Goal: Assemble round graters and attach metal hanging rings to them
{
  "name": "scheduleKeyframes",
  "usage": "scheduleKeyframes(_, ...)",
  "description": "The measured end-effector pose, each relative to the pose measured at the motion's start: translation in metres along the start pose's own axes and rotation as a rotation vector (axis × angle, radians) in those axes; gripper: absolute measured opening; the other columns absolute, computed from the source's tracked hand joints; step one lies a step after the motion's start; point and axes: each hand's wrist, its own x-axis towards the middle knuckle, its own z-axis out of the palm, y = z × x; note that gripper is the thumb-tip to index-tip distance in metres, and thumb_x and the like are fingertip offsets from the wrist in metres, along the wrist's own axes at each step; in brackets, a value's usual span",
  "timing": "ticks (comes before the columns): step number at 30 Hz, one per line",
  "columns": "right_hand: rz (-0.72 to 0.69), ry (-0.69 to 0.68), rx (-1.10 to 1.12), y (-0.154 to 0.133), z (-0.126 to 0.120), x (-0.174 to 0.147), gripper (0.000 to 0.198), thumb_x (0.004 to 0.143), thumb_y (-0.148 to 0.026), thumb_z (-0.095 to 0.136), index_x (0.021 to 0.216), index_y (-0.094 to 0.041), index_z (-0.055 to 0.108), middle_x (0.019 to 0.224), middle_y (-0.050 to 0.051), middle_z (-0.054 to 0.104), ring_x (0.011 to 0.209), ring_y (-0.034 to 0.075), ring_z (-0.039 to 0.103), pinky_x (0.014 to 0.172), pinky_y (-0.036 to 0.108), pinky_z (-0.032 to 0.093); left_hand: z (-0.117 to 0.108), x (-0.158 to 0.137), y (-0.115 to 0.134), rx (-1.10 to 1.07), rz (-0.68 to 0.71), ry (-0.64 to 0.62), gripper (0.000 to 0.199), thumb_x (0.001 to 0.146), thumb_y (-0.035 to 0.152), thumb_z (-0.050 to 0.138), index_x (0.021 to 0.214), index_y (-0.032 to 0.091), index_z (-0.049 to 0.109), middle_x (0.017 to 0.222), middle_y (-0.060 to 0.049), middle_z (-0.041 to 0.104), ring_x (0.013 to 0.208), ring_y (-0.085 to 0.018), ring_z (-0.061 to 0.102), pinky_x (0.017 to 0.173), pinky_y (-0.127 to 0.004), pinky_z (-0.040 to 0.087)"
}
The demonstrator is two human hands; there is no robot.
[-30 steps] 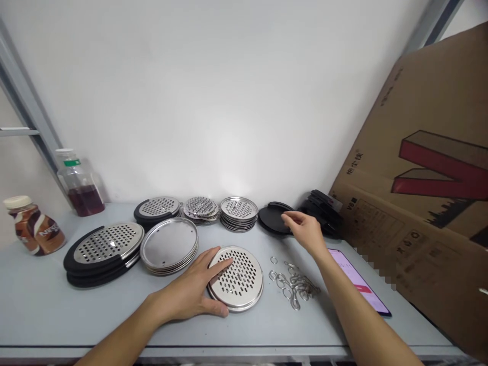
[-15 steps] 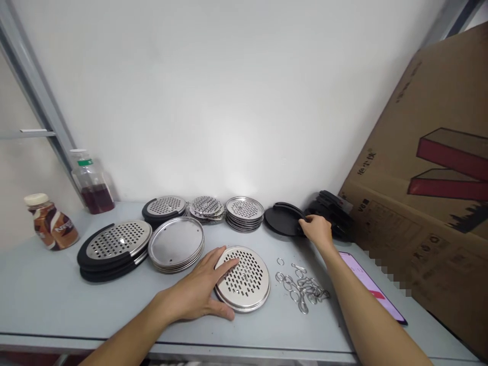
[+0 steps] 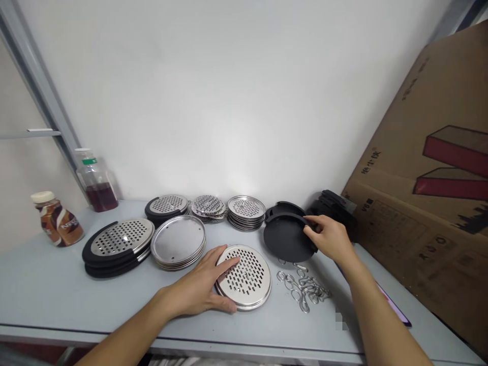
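Observation:
My left hand (image 3: pixel 206 282) grips the left side of a round perforated metal disc (image 3: pixel 247 277), index finger over its top and thumb along the near edge. The disc lies on another metal plate, flat on the table. At the right, my right hand (image 3: pixel 331 236) pinches the rim of a round black tray (image 3: pixel 287 239) between thumb and fingers. That tray is raised and tilted, its inner face towards me. Behind it lies another black tray (image 3: pixel 285 207), partly hidden. Loose metal rings and clips (image 3: pixel 305 290) lie in a heap below the held tray.
Left of my hand stand a stack of plain metal plates (image 3: pixel 179 239) and black-rimmed perforated discs (image 3: pixel 118 246). More perforated discs (image 3: pixel 246 209) are stacked by the wall. Two bottles (image 3: pixel 59 223) stand far left. A large cardboard box (image 3: pixel 430 213) and a phone (image 3: pixel 398 310) are at right.
My right hand has lifted the black tray off the one behind and drawn it towards me, tilting it. My left hand has stayed on the perforated disc.

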Motion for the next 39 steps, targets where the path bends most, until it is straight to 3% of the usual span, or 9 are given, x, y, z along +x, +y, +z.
scheduleKeyframes(7, -0.158, -0.036, 0.026, -0.023, 0.012, -0.008, 0.032, 0.077, -0.025, 0.054, 0.104, -0.018, 0.070, 0.083, 0.005, 0.063, 0.069, 0.017, 0.058, 0.066, 0.028, 0.044, 0.001, 0.000, -0.001, 0.044, 0.013, 0.010, 0.096, 0.064, 0.066, 0.069, 0.145, 0.037, 0.026, 0.156, -0.005, 0.008, 0.143, -0.033, 0.006, 0.114, -0.051, 0.017)
scheduleKeyframes(21, -0.067, -0.199, 0.012, -0.020, 0.013, -0.009, 0.038, 0.074, -0.020, 0.054, 0.109, -0.017, 0.069, 0.085, 0.006, 0.060, 0.076, 0.018, 0.058, 0.069, 0.028, 0.043, -0.001, 0.000, -0.001, 0.035, 0.013, -0.003, 0.096, 0.067, 0.062, 0.070, 0.146, 0.035, 0.022, 0.156, -0.006, 0.008, 0.143, -0.032, 0.007, 0.115, -0.049, 0.016)
scheduleKeyframes(26, -0.158, -0.264, 0.142, -0.045, 0.017, -0.018, 0.038, 0.076, -0.018, 0.052, 0.110, -0.020, 0.067, 0.083, 0.004, 0.060, 0.070, 0.016, 0.056, 0.067, 0.027, 0.043, 0.000, 0.001, -0.001, 0.016, 0.009, 0.022, 0.095, 0.070, 0.059, 0.069, 0.147, 0.035, 0.019, 0.157, -0.008, 0.006, 0.142, -0.033, 0.008, 0.114, -0.051, 0.016)
scheduleKeyframes(31, -0.146, -0.311, 0.162, -0.076, 0.031, -0.032, 0.033, 0.079, -0.020, 0.050, 0.108, -0.017, 0.067, 0.085, 0.007, 0.064, 0.078, 0.019, 0.059, 0.072, 0.028, 0.042, 0.000, 0.002, 0.000, 0.029, 0.026, 0.047, 0.097, 0.067, 0.059, 0.072, 0.146, 0.035, 0.022, 0.156, -0.007, 0.010, 0.142, -0.032, 0.011, 0.114, -0.049, 0.017)
scheduleKeyframes(39, -0.173, -0.415, 0.149, -0.082, 0.037, -0.037, 0.031, 0.091, -0.032, 0.043, 0.106, -0.017, 0.066, 0.089, 0.009, 0.068, 0.085, 0.022, 0.061, 0.075, 0.029, 0.041, 0.001, 0.004, 0.003, 0.068, 0.060, 0.077, 0.092, 0.064, 0.061, 0.072, 0.143, 0.036, 0.031, 0.155, -0.005, 0.012, 0.142, -0.031, 0.013, 0.114, -0.048, 0.019)
